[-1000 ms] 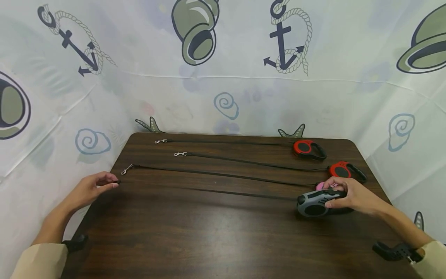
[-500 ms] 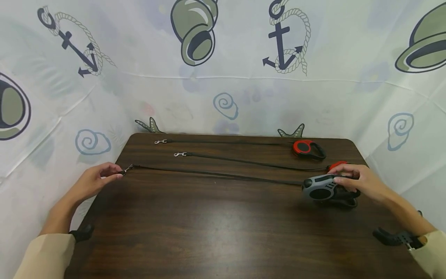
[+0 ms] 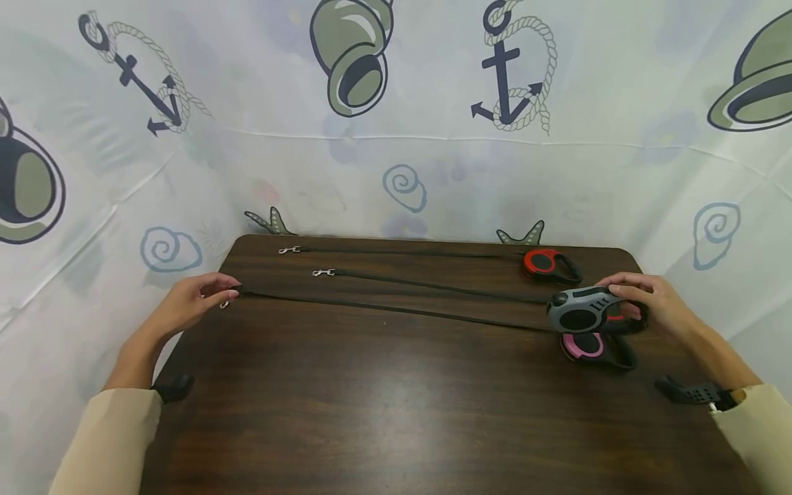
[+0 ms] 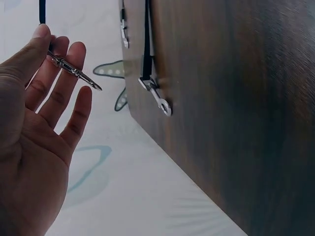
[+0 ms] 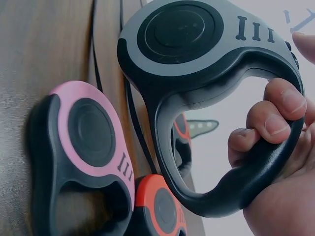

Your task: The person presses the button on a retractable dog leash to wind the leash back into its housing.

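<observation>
My right hand (image 3: pixel 658 302) grips the handle of a grey and black retractable dog leash (image 3: pixel 579 313), its fingers curled through the loop. The leash is held up over the table, overlapping a red one in the head view. Just in front lies a pink and black retractable leash (image 3: pixel 581 346). My left hand (image 3: pixel 192 307) is at the table's far-left side, pinching a black strap (image 4: pixel 42 11) between thumb and index finger. From that pinch a metal snap hook (image 4: pixel 74 72) sticks out across the other fingers.
A red and black leash (image 3: pixel 542 261) lies at the back right; another red leash (image 5: pixel 152 201) sits beside the pink one. Their straps stretch left to metal snap hooks (image 3: pixel 324 273). The brown table (image 3: pixel 383 412) meets a printed cloth (image 3: pixel 458 185) at the back and sides.
Both hands have moved toward the back of the table, carrying the grey leash and its hook end past the pink leash, which now shows in front. The lying leashes have stayed put.
</observation>
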A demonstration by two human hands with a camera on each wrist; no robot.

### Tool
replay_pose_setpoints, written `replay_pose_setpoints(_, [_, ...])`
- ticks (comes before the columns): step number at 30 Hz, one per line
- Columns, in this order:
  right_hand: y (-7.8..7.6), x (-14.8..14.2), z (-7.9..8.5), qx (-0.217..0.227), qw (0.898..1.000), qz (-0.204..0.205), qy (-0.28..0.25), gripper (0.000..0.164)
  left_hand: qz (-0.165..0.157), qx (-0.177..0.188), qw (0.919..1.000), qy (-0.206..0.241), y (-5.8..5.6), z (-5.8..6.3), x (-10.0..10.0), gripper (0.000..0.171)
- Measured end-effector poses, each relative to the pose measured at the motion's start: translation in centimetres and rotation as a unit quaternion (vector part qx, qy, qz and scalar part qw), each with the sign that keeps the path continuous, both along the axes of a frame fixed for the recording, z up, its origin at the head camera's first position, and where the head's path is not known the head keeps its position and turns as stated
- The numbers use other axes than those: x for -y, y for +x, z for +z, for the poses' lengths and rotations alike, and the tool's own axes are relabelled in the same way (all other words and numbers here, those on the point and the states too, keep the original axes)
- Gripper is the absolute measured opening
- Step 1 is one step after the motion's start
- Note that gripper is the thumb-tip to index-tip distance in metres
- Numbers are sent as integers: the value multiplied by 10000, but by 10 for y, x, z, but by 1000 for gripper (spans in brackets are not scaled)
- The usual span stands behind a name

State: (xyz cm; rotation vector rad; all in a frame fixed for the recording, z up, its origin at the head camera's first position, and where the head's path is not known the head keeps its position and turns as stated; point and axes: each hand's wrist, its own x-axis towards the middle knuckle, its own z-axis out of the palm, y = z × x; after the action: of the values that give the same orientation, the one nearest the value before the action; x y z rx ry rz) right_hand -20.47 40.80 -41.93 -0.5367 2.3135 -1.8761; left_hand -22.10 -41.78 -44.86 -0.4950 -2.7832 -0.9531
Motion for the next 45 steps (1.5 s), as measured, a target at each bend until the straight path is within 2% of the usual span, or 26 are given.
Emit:
replay_pose_setpoints(5, [-8, -3, -5, 199, 9985, 72, -495, 30, -117, 6, 9997, 194, -9, -3, -7, 20])
replay_pose_setpoints(16, [-20, -13, -11, 275, 9990, 116, -331, 31, -64, 65, 9995, 302, -18, 3, -17, 21])
replay_pose_setpoints(28, [-21, -14, -15, 434, 9949, 63, -907, 37, -53, 141, 9996, 245, -18, 12, -22, 18])
replay_pose_setpoints(34, [-22, -16, -15, 330, 9949, 69, -951, 37, -47, 131, 9996, 252, -17, 15, -24, 18])
replay_pose_setpoints(40, [-22, -17, -15, 285, 9936, 95, -1090, 37, -94, 28, 9997, 243, -18, 12, -25, 18])
replay_pose_setpoints(45, [-21, -16, -15, 279, 9942, -41, -1039, 40, -83, 29, 9996, 256, -18, 12, -23, 19])
